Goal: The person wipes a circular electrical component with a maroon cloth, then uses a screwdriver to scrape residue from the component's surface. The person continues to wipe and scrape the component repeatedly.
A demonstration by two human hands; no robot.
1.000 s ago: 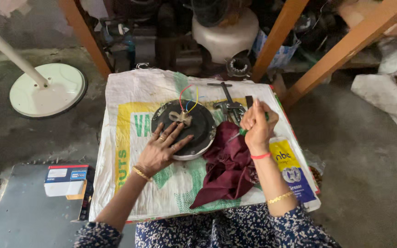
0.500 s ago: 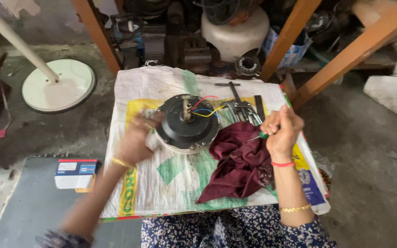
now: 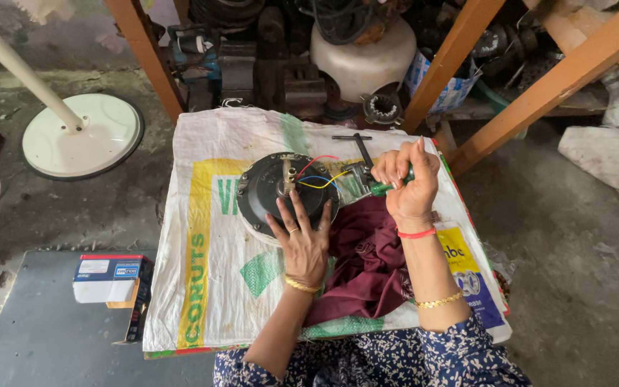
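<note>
A round black fan motor [image 3: 281, 190] with red, blue and yellow wires lies on a white woven sack [image 3: 209, 287]. My left hand [image 3: 301, 240] rests flat on the motor's near edge, fingers spread. My right hand [image 3: 406, 183] is closed around a green-handled screwdriver [image 3: 381, 188], just right of the motor. A maroon cloth [image 3: 367, 258] lies crumpled between my forearms. A black T-shaped tool [image 3: 358, 143] lies behind the motor.
A white fan base with its pole [image 3: 80, 132] stands on the floor at left. A small box [image 3: 109, 278] sits near the sack's left edge. Orange wooden shelf legs [image 3: 453, 57] and motor parts [image 3: 363, 61] crowd the back.
My left hand has come back from the motor's left side to lie flat on its near edge. My right hand has shifted a little toward the motor with the screwdriver.
</note>
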